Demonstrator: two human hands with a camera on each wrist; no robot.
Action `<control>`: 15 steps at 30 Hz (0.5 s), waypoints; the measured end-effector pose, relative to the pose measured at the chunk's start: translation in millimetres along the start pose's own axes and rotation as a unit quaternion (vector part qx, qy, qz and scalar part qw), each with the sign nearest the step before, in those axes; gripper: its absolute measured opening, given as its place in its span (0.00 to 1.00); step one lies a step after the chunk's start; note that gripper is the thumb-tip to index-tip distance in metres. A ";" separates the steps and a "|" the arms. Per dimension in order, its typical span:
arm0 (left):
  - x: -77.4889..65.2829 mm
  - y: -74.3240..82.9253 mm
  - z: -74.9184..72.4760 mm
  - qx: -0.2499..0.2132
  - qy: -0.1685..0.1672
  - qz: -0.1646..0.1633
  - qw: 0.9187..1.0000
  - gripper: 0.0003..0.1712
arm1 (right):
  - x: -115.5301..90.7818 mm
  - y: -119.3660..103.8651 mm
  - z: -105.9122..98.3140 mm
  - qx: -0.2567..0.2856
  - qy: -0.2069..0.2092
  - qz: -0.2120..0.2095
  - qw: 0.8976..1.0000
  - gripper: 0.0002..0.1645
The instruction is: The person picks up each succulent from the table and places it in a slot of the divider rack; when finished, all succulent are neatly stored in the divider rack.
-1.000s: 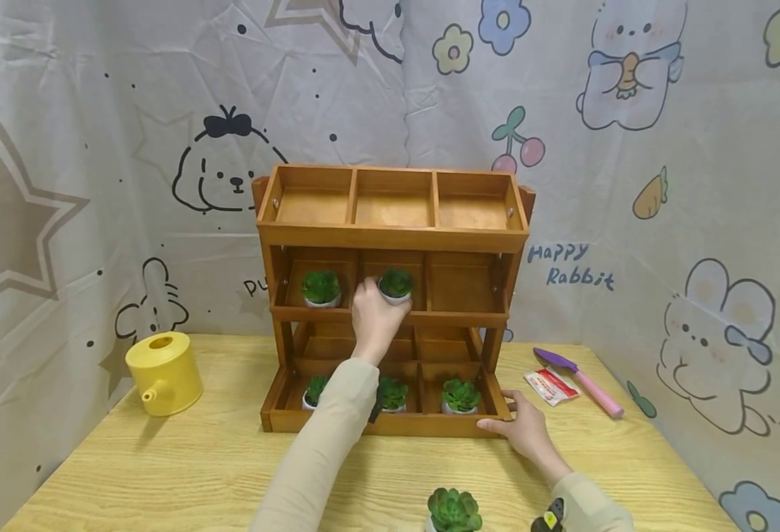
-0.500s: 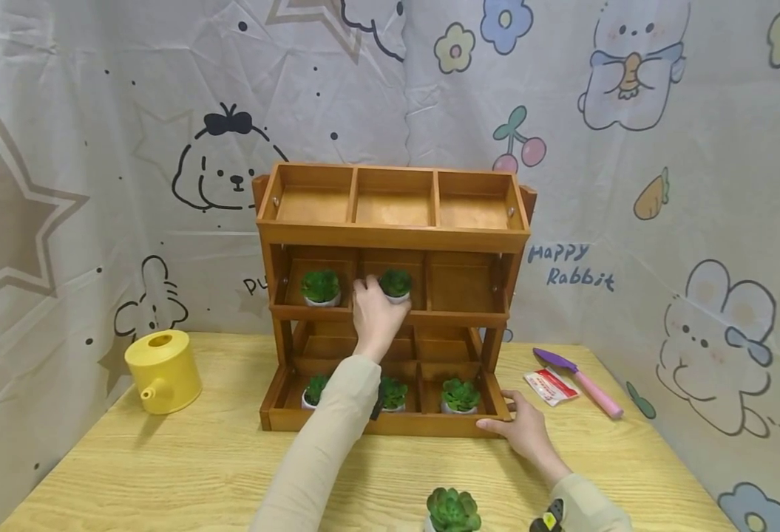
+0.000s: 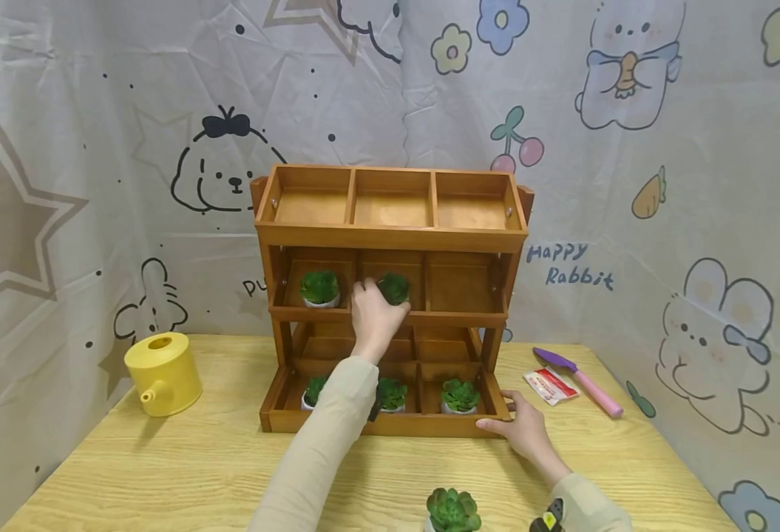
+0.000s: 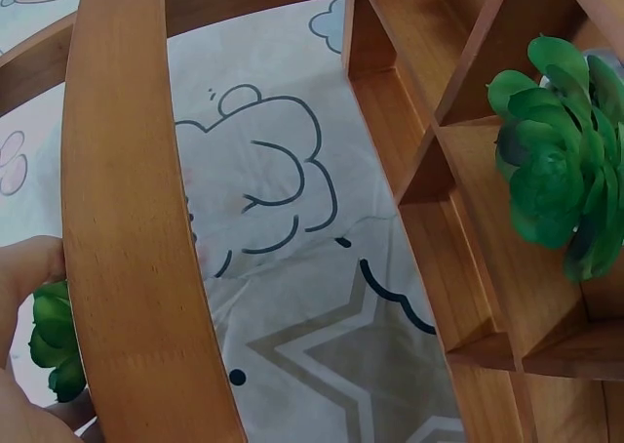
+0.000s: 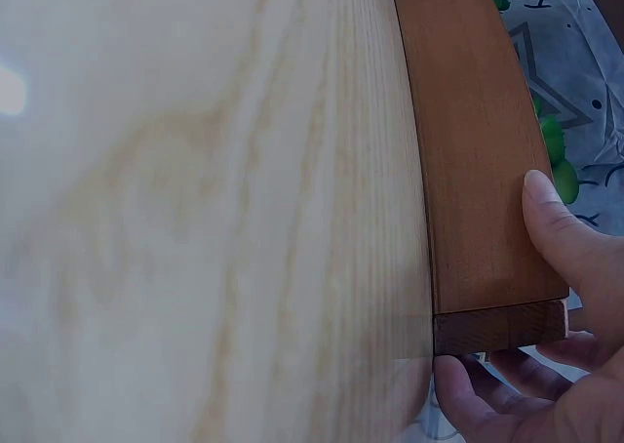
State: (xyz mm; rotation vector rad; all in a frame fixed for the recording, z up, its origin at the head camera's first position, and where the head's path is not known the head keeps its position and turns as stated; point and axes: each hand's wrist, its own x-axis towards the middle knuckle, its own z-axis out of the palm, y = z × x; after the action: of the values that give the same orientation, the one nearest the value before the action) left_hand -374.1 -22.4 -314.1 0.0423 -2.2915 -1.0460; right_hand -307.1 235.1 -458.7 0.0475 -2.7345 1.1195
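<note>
My left hand (image 3: 378, 318) holds a small potted succulent (image 3: 393, 288) in the middle compartment of the wooden shelf's middle tier; its pot is mostly hidden. In the left wrist view, part of the left hand (image 4: 24, 277) and the green leaves (image 4: 57, 341) show behind a shelf board. My right hand (image 3: 526, 428) grips the front right corner of the wooden shelf (image 3: 390, 236). The right wrist view shows the thumb of the right hand (image 5: 565, 297) on the front board (image 5: 483, 170), with fingers around its end. Another potted succulent (image 3: 320, 288) occupies the middle tier's left compartment.
Potted succulents (image 3: 459, 397) stand along the bottom tier, and one succulent (image 3: 452, 510) is on the table near the front. A yellow watering can (image 3: 163, 373) is at left. A purple-and-pink trowel (image 3: 579, 380) and a red-and-white packet (image 3: 551, 386) lie at right.
The succulent in my left hand has sunk slightly into its compartment, and less of its white pot shows. My right hand stays at the shelf corner.
</note>
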 end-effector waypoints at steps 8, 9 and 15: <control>-0.4 -1.7 -0.6 -0.021 0.011 0.010 1.000 0.37 | 0.1 -0.2 1.7 0.000 -0.001 0.000 1.000 0.50; -0.8 -2.0 -0.5 -0.030 0.011 0.015 0.999 0.38 | 0.1 -0.4 1.7 0.000 -0.001 0.001 1.000 0.50; -3.8 -5.9 2.5 -0.084 0.022 0.040 0.995 0.46 | 0.1 0.5 1.1 -0.002 0.001 0.001 1.000 0.51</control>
State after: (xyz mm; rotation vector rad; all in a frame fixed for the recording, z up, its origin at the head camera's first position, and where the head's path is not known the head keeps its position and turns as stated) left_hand -373.6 -23.7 -321.4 -0.0934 -2.1391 -1.1803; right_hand -307.4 234.7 -459.7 0.0435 -2.7353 1.1124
